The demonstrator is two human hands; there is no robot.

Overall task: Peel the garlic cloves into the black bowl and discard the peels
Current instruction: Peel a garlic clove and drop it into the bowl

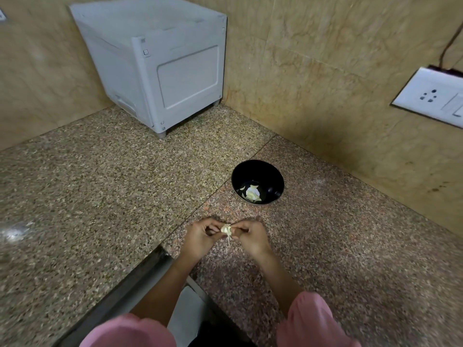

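Both hands — left hand (200,235), right hand (251,236) — are pinching one garlic clove (226,229) above the bench (100,196), peeling it. Next it's probably going into the black bowl (271,175) nearby.

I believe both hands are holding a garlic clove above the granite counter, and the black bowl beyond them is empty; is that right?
Not quite: the head view shows the black bowl holds pale garlic pieces. The left hand and right hand do hold the garlic clove above the granite counter.
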